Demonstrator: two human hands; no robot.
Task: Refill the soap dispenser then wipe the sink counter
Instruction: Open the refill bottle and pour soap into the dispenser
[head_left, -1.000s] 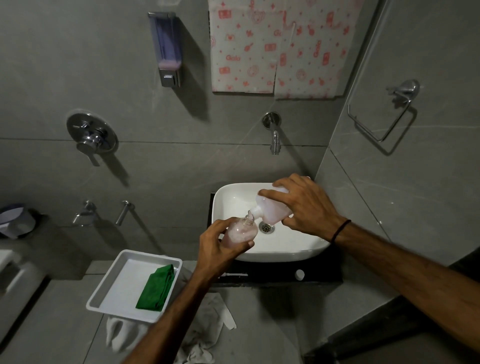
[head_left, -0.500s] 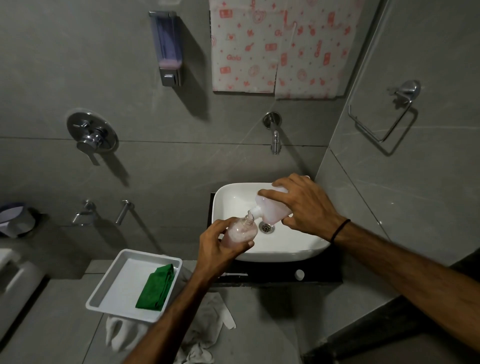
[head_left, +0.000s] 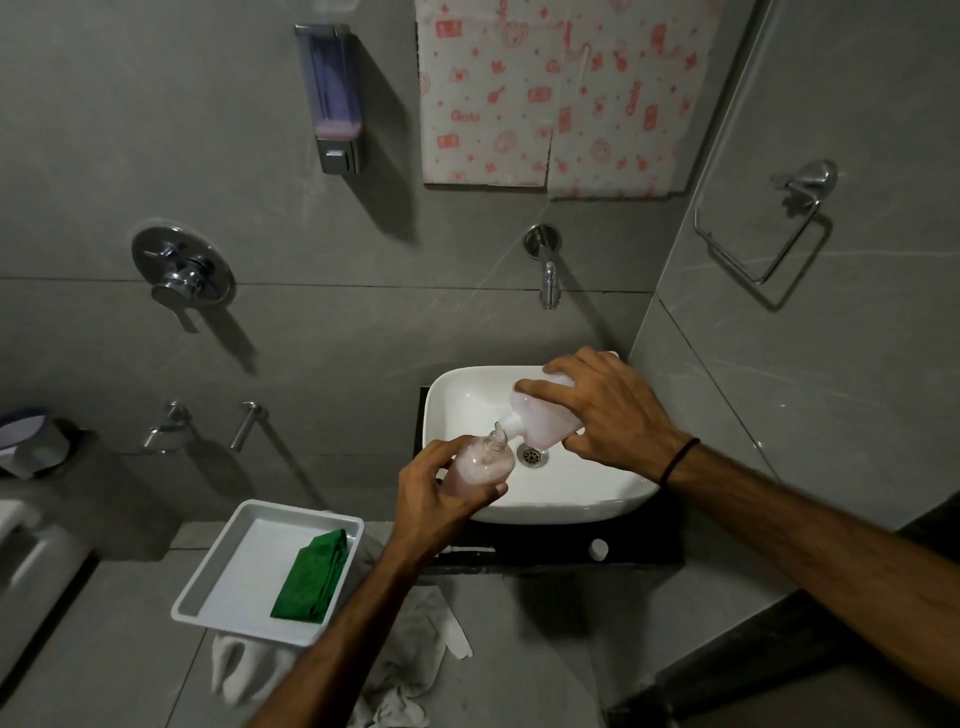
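My left hand grips a small clear soap dispenser bottle holding pink liquid, its neck open, over the front left of the white sink basin. My right hand holds a larger white refill bottle tipped down to the left, its spout touching the small bottle's mouth. A folded green cloth lies in a white tray to the left. The black sink counter shows along the basin's front edge, with a small white cap resting on it.
A wall tap juts out above the basin. A wall-mounted soap dispenser hangs at upper left, a shower valve further left. A towel ring is on the right wall. A white rag lies under the tray.
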